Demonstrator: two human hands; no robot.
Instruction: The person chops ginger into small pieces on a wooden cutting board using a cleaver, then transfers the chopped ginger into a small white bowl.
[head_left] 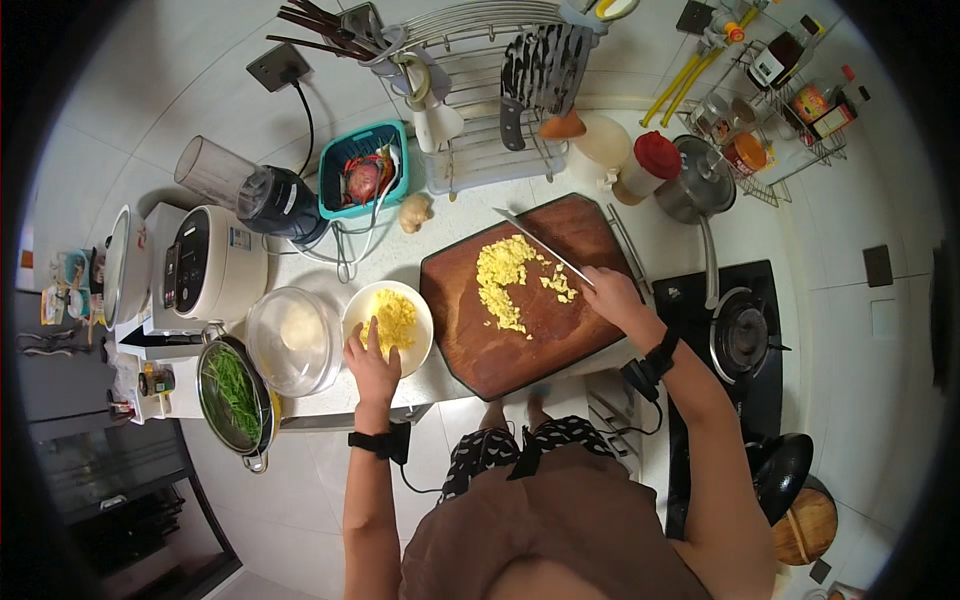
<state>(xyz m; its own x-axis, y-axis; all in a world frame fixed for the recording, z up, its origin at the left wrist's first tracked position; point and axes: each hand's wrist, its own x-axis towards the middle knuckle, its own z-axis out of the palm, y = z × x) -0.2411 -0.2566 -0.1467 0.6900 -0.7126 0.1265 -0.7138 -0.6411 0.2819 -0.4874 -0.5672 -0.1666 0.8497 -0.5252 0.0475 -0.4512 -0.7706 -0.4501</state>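
My right hand (610, 299) is closed around the handle of a kitchen knife (543, 244). Its blade slants up and left over a wooden cutting board (470, 345). On the board lies chopped yellow food (503, 272), which looks like scrambled egg. A smaller bit of it is to the right of the blade. My left hand (373, 362) reaches over the near left rim of a white bowl (423, 345), fingers spread. More of the yellow pieces (392, 318) are in that bowl; whether the fingertips touch them I cannot tell.
Left of the bowl stand a clear lidded bowl (292, 345), a pot of cut greens (232, 395) and a rice cooker (225, 262). Behind are a blender (275, 205), a teal basket (335, 190) holding a crab, ginger (414, 212) and a dish rack (470, 165). A gas stove (740, 335) is at right.
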